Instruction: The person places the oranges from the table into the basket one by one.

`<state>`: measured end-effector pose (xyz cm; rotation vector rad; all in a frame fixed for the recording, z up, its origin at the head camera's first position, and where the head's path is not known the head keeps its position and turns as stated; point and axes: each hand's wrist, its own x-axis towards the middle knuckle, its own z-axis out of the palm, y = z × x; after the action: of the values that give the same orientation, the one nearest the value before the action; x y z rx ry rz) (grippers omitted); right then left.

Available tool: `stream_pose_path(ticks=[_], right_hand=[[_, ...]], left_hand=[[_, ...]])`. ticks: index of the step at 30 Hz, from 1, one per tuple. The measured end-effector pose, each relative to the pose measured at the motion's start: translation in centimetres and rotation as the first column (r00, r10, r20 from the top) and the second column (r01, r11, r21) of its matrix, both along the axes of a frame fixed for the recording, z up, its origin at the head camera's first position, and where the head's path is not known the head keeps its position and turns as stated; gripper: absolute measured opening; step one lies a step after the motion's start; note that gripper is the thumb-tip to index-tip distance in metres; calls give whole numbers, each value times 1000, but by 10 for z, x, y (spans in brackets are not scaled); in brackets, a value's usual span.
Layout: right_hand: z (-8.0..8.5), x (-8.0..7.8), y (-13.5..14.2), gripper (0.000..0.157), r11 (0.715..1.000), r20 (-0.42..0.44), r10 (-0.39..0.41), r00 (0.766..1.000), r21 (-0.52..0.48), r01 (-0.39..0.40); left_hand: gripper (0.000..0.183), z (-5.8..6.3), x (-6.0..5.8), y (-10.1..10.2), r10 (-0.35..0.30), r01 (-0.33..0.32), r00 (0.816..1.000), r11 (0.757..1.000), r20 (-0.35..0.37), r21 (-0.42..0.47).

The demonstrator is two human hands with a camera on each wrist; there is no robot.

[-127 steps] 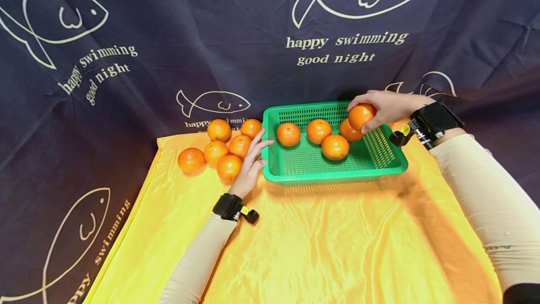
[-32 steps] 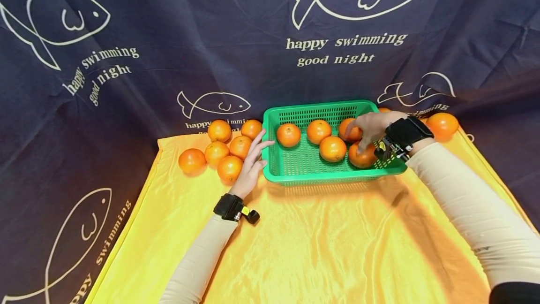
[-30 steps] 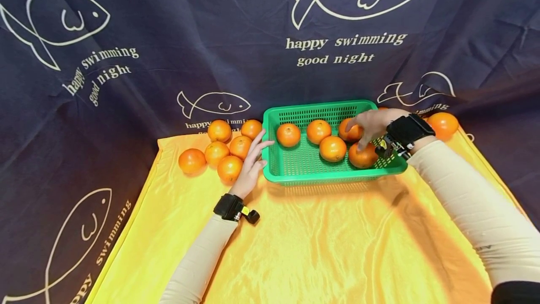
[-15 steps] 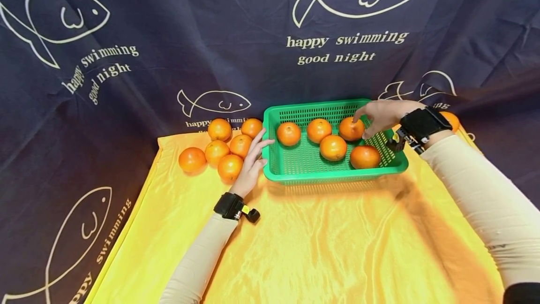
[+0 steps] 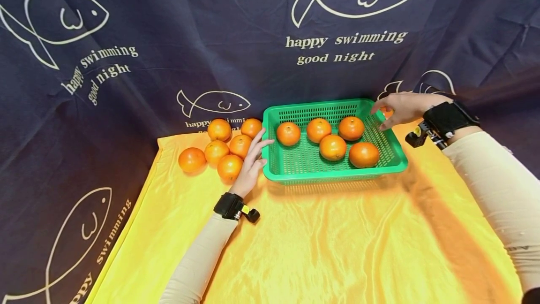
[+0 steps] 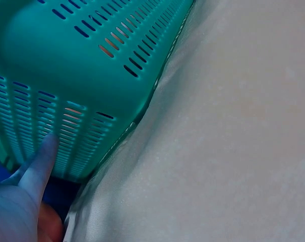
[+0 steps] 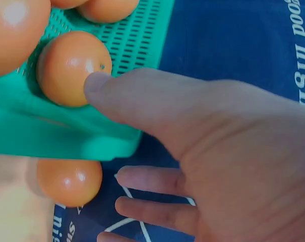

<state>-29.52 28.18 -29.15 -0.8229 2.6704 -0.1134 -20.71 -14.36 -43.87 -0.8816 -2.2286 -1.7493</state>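
The green plastic basket (image 5: 333, 176) holds several oranges, one of them an orange (image 5: 363, 155) at its front right. My left hand (image 5: 249, 168) rests fingers extended against the basket's left end; the left wrist view shows a fingertip on the slotted wall. Over the right rim hovers my right hand (image 5: 402, 107), its fingers spread and loosely bent, holding nothing. Just outside that rim lies another orange (image 5: 386, 112), partly hidden by the right hand. In the right wrist view, the thumb overlaps an orange (image 7: 71, 68) inside the basket, and an outside orange (image 7: 69, 181) sits beyond the rim.
Left of the basket, several loose oranges (image 5: 216, 153) lie grouped beside the left hand. A yellow cloth (image 5: 320, 238) covers the table. Dark blue fabric (image 5: 253, 36) with white fish prints hangs behind and along the sides.
The right hand held an orange over the basket, lowered it into the front right and let it go. It then moved back and right, past the rim. The left hand stayed put.
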Motion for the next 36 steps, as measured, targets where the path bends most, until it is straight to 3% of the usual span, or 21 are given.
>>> stream_pose_path(ticks=[7, 16, 22, 31, 36], right_hand=[[-2, -1, 16, 54, 1000, -32, -2, 999, -10, 2], [-7, -2, 42, 57, 998, 24, -66, 998, -6, 66], [-10, -1, 63, 62, 992, 2, -115, 993, 44, 114], [-12, 1, 84, 68, 990, 56, -124, 991, 73, 120], [-16, 1, 88, 70, 987, 33, -151, 988, 62, 148]], left_hand=[[53, 1, 0, -1, -2, 2, 1000, 1000, -4, 2], [55, -2, -1, -3, 12, -12, 1000, 1000, 0, -6], [53, 1, 1, -3, 1, -1, 1000, 1000, -4, 7], [47, 3, 1, 0, -19, 20, 1000, 1000, -18, 16], [48, 2, 1, -1, -13, 13, 1000, 1000, -16, 14]])
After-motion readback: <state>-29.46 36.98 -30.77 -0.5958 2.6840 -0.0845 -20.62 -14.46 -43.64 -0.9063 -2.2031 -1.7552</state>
